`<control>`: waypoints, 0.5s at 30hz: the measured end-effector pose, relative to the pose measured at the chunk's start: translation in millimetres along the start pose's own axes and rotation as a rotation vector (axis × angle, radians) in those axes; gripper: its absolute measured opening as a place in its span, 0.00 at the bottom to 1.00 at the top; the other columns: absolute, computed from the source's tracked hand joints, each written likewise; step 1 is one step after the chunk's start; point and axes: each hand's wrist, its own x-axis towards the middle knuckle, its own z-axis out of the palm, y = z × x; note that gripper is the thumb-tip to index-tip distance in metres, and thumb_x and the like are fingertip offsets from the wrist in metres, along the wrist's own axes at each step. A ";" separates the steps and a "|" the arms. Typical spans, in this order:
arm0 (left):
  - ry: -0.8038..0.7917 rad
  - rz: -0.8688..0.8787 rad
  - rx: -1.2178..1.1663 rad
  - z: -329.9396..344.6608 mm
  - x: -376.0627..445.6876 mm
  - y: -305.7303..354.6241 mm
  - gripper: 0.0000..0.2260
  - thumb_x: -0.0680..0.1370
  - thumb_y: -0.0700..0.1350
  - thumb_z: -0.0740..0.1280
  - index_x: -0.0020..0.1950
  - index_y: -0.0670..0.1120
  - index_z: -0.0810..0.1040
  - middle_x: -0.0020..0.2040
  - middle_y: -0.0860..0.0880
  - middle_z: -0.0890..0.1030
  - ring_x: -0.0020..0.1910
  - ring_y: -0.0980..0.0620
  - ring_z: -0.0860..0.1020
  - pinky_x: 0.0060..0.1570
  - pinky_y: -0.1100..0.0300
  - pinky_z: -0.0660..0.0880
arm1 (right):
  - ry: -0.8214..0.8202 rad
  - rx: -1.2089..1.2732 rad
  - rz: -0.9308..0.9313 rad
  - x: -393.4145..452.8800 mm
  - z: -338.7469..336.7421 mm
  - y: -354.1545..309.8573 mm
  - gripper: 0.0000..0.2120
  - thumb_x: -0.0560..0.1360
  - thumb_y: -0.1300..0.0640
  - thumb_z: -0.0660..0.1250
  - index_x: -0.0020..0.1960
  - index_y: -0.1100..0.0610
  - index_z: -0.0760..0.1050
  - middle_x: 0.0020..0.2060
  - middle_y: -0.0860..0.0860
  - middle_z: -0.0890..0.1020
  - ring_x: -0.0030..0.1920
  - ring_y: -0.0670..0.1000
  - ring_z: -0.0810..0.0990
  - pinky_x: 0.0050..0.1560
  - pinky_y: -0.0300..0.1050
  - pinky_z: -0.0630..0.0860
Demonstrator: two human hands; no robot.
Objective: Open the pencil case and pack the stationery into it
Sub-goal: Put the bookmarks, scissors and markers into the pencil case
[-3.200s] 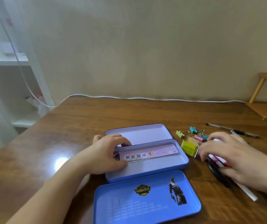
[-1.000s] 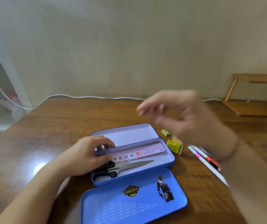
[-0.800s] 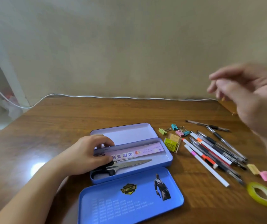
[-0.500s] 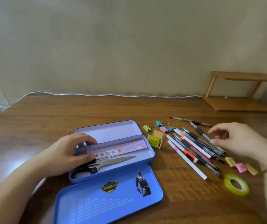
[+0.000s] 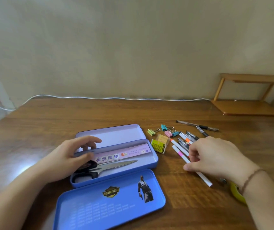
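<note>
The left hand [image 5: 66, 161] gripped the open pencil case [image 5: 114, 161] at its end, likely steadying it; the right hand [image 5: 216, 157] curled over the pens [image 5: 182, 146] on the surface [image 5: 50, 123], gathering them.

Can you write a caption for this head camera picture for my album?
Left hand steadies the open pencil case holding scissors while right hand reaches the pens.

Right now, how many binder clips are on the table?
4, clustered right of the open pencil case: green binder clip leftmost, teal one farthest back, pink one and blue one side by side. None looks hidden.
</note>
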 end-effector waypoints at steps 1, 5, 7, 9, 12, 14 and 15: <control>0.007 0.000 -0.016 0.8 -0.7 -0.5 0.19 0.77 0.40 0.69 0.57 0.64 0.78 0.53 0.64 0.79 0.53 0.58 0.76 0.45 0.77 0.67 | -0.029 0.005 0.010 -1.5 -0.6 0.8 0.13 0.69 0.36 0.70 0.39 0.45 0.76 0.39 0.42 0.80 0.41 0.41 0.77 0.35 0.37 0.70; 0.014 -0.018 -0.046 1.1 0.2 0.4 0.27 0.78 0.32 0.64 0.57 0.67 0.74 0.51 0.65 0.80 0.52 0.60 0.77 0.46 0.74 0.70 | -0.088 0.029 0.024 -2.7 0.5 2.7 0.10 0.70 0.39 0.70 0.39 0.45 0.78 0.39 0.42 0.80 0.41 0.41 0.77 0.36 0.36 0.73; 0.035 -0.031 -0.064 1.4 2.4 0.3 0.25 0.79 0.33 0.63 0.56 0.67 0.75 0.49 0.63 0.82 0.49 0.60 0.78 0.48 0.67 0.74 | -0.057 0.060 0.021 -2.7 0.1 6.9 0.09 0.72 0.41 0.69 0.39 0.45 0.78 0.38 0.42 0.80 0.40 0.41 0.77 0.35 0.36 0.72; 0.103 -0.054 -0.079 0.5 5.2 -0.4 0.18 0.78 0.38 0.62 0.52 0.63 0.77 0.45 0.60 0.84 0.45 0.57 0.80 0.48 0.58 0.75 | 0.101 0.050 0.054 -5.0 -3.0 11.5 0.10 0.74 0.41 0.66 0.39 0.45 0.76 0.37 0.42 0.79 0.40 0.41 0.76 0.32 0.39 0.70; 0.180 -0.080 -0.120 -3.3 8.7 0.5 0.13 0.72 0.42 0.60 0.47 0.58 0.79 0.41 0.56 0.84 0.41 0.51 0.80 0.46 0.52 0.77 | 0.648 -0.073 -0.055 -1.8 -4.3 -0.9 0.08 0.76 0.44 0.61 0.43 0.45 0.75 0.39 0.42 0.78 0.42 0.48 0.77 0.29 0.41 0.68; 0.199 -0.084 -0.125 -5.3 9.7 -1.0 0.14 0.73 0.39 0.61 0.44 0.57 0.80 0.40 0.55 0.84 0.38 0.51 0.79 0.43 0.51 0.77 | 0.851 -0.002 -0.302 6.1 -2.5 -35.3 0.07 0.77 0.48 0.62 0.43 0.46 0.77 0.36 0.45 0.79 0.39 0.52 0.78 0.26 0.42 0.70; 0.209 -0.085 -0.127 -6.2 9.6 -1.2 0.14 0.74 0.37 0.61 0.43 0.56 0.80 0.39 0.54 0.84 0.37 0.50 0.79 0.42 0.51 0.77 | 0.853 -0.003 -0.407 12.9 0.6 -54.9 0.08 0.76 0.48 0.62 0.41 0.47 0.77 0.34 0.45 0.79 0.37 0.52 0.78 0.25 0.42 0.70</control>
